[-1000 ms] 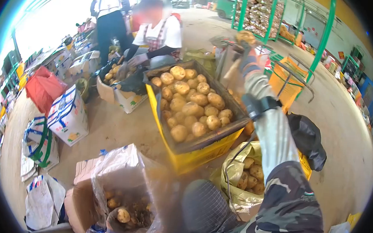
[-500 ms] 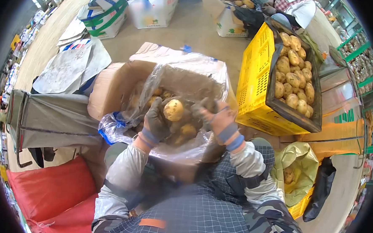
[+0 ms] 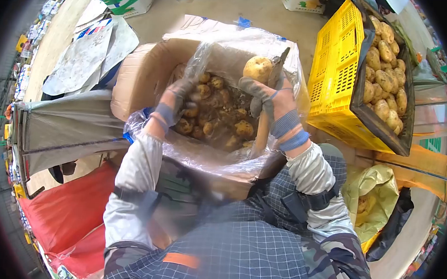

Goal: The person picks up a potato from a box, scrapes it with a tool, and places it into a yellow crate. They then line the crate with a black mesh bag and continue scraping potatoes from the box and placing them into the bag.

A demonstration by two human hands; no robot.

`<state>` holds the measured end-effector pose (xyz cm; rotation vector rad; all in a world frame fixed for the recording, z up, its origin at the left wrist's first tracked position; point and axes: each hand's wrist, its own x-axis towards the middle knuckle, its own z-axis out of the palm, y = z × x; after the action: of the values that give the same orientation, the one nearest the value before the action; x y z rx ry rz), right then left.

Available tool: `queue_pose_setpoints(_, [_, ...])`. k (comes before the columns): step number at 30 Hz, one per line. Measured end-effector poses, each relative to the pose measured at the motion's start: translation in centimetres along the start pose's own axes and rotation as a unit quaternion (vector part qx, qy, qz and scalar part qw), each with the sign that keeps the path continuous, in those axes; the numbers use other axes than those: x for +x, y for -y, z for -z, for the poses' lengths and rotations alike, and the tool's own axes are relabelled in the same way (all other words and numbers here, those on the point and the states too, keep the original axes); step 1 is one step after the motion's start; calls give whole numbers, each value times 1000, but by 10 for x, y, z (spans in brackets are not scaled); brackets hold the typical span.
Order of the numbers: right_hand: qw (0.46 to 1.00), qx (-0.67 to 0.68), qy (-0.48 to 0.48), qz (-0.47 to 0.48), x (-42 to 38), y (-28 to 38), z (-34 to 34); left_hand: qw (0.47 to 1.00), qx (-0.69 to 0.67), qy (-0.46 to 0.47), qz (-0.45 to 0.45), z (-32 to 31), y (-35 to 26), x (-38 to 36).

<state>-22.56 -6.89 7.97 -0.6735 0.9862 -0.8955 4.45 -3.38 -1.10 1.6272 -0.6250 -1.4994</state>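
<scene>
An open cardboard box (image 3: 130, 81) lined with clear plastic (image 3: 242, 166) stands before me, with several dirty potatoes (image 3: 202, 108) inside. My right hand (image 3: 268, 101), in a grey glove, holds a large pale potato (image 3: 258, 69) over the box's right part; fingers and thumb are wrapped round its lower side. At the left inside edge of the box is my left hand (image 3: 177, 96), gloved and blurred by motion, near the plastic and the potatoes. Whether its fingers hold anything is not clear.
A yellow crate (image 3: 338, 69) full of potatoes (image 3: 386, 72) stands at the right. Below it is a yellow-green bag (image 3: 372, 198). Red sacks (image 3: 73, 207) lie at lower left, flattened cardboard (image 3: 81, 56) at upper left. White printed boxes (image 3: 134, 1) stand at the back.
The pale potato was by my left hand over the middle of the box; it is now up in my right hand. My left hand has moved left. The view has shifted.
</scene>
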Motion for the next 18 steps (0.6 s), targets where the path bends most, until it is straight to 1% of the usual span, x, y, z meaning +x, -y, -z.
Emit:
queue_pose_setpoints(1, [990,-122,-62,36,2,4,2,990,133,14,45,24,58,54])
queue_pose_setpoints(2, [993,-103,-47,9,-12,24,-10,960,264,40,86,48,114,106])
queue_pose_setpoints(3, [996,-82,-34,15,-12,23,-8,810,576,81,-69,55,155,121])
queue_pose_setpoints(4, [998,-60,-21,22,-12,22,-5,781,615,106,12,24,137,96])
queue_pose_setpoints(5, [999,-38,-9,31,-11,21,-4,737,655,139,93,-10,116,68])
queue_pose_setpoints(6, [997,-32,-7,68,-13,22,-6,683,689,178,166,-45,91,38])
queue_pose_setpoints(7, [996,-48,-23,70,-11,19,-4,702,672,147,185,-49,114,48])
queue_pose_setpoints(8, [994,-64,-39,74,-7,15,0,744,629,52,219,-51,136,54])
queue_pose_setpoints(9, [992,-81,-58,80,-5,14,3,760,615,26,207,-53,136,49])
queue_pose_setpoints(10, [991,-92,-77,52,-10,22,2,776,599,4,195,-57,138,47])
queue_pose_setpoints(11, [992,-81,-87,47,-11,29,6,794,579,-19,183,-60,137,50])
queue_pose_setpoints(12, [993,-68,-91,38,-13,34,6,752,642,97,113,-44,158,69])
queue_pose_setpoints(13, [994,-54,-92,26,-15,37,4,692,690,208,44,-22,180,89])
queue_pose_setpoints(14, [997,-8,-76,32,-12,38,4,762,597,245,63,-7,196,109])
queue_pose_setpoints(15, [997,-15,-62,37,-7,39,5,819,494,278,91,-3,189,116])
queue_pose_setpoints(16, [998,-21,-51,38,-3,37,9,932,206,221,201,-19,157,92])
queue_pose_setpoints(17, [998,-28,-43,37,-2,33,12,941,-106,142,290,-34,123,62])
queue_pose_setpoints(18, [998,-33,-42,42,-2,30,12,951,-121,191,211,-42,92,42])
